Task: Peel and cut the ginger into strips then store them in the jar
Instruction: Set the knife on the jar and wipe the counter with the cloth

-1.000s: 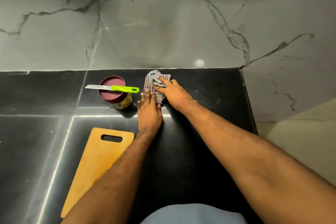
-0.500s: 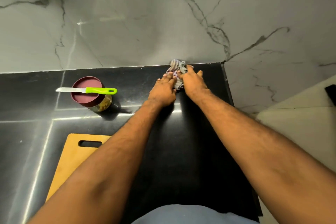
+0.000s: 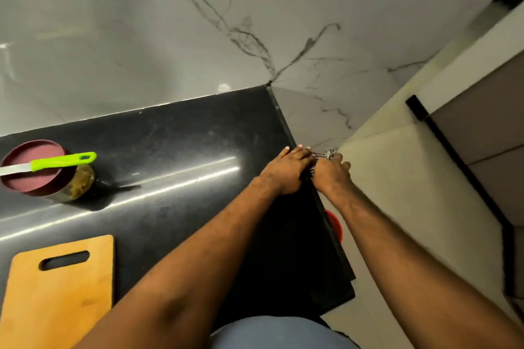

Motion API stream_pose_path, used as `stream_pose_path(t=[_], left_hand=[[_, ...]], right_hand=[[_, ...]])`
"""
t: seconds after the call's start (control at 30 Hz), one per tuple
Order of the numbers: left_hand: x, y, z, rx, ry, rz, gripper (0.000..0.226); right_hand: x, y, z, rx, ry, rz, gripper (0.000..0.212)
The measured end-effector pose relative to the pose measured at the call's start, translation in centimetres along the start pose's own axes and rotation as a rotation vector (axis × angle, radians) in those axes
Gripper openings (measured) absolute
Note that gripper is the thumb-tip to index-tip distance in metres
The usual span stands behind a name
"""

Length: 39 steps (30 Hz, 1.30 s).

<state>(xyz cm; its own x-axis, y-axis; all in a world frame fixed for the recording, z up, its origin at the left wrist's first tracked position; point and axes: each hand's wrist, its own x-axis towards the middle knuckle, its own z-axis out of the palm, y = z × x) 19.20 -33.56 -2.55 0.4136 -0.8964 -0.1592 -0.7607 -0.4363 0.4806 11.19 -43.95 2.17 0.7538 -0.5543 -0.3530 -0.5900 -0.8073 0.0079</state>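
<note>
One jar [image 3: 46,171] stands at the left of the black counter [image 3: 175,150], dark red lid on, strips or pickle showing through the glass, with the green-handled knife [image 3: 54,162] lying across the lid; no loose ginger in view. Cutting board [image 3: 61,292] bare, near the front edge. Both hands are at the counter's right edge: left hand [image 3: 286,171] flat, fingers straight, pressing at the rim; right hand [image 3: 330,176] just beyond the edge, fingers curled around a bunched cloth [image 3: 329,153], mostly hidden. Red bin [image 3: 334,225] sits below. Risks, as I judge them: sweepings or the cloth missing the bin and landing on the floor; the knife, only balanced on the lid, sliding off if the counter is jolted. Against the earlier frames, cloth and hands have travelled from beside the jar along the counter to its right edge; jar, knife and board are unmoved.
</note>
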Motion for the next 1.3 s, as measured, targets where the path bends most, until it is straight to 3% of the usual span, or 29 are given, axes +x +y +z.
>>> stream_pose_path(t=[0.1, 0.17, 0.27, 0.37, 0.43, 0.57, 0.67, 0.73, 0.8, 0.9, 1.07, 1.2, 1.3], left_hand=[[-2.2, 0.9, 2.2, -0.114, 0.126, 0.007, 0.070], [-3.8, 0.9, 2.6, -0.218, 0.235, -0.044, 0.073], [-6.1, 0.7, 2.1, -0.335, 0.361, -0.137, 0.073], [-8.5, 0.2, 1.4, -0.505, 0.464, -0.199, 0.071], [-9.4, -0.2, 1.3, -0.785, 0.524, -0.290, 0.065], [-10.8, 0.2, 0.4, -1.630, 0.541, -0.535, 0.050], [-11.8, -0.1, -0.6, -1.818, 0.583, -0.559, 0.061], [-12.4, -0.7, -0.6, -1.673, 0.617, -0.593, 0.047], [-13.0, -1.5, -0.1, -1.421, 0.654, -0.646, 0.033], [-13.6, -2.2, 0.4, -1.042, 0.690, -0.611, 0.041], [-13.9, -3.8, 0.5, -0.668, 0.669, -0.555, 0.078], [-14.8, -4.3, -0.2, -0.197, 0.644, -0.410, 0.042], [-13.9, -4.9, -0.6, -0.058, 0.515, -0.418, 0.050]], right_hand=[[-2.5, 0.9, -0.3, 0.013, 0.191, -0.018, 0.035], [-3.1, 0.4, -1.1, 0.079, 0.301, -0.048, 0.046], [-5.0, -0.9, -1.4, 0.175, 0.328, -0.092, 0.065], [-7.1, -2.0, -2.2, 0.241, 0.404, -0.124, 0.068], [-8.6, -2.7, -2.5, 0.297, 0.460, -0.177, 0.068], [-10.0, -4.8, -2.0, 0.423, 0.513, -0.298, 0.062], [-9.3, -6.1, 0.2, 0.502, 0.364, -0.348, 0.057], [-9.0, -6.5, 1.8, 0.426, 0.266, -0.356, 0.050], [-9.2, -6.6, 2.5, 0.211, 0.295, -0.364, 0.046], [-9.2, -7.2, 2.4, 0.069, 0.338, -0.477, 0.055], [-7.2, -7.1, 4.1, -0.028, 0.159, -0.480, 0.069], [-5.5, -7.5, 4.4, -0.027, 0.202, -0.428, 0.073], [-3.0, -9.2, 3.9, -0.048, 0.290, -0.421, 0.069]])
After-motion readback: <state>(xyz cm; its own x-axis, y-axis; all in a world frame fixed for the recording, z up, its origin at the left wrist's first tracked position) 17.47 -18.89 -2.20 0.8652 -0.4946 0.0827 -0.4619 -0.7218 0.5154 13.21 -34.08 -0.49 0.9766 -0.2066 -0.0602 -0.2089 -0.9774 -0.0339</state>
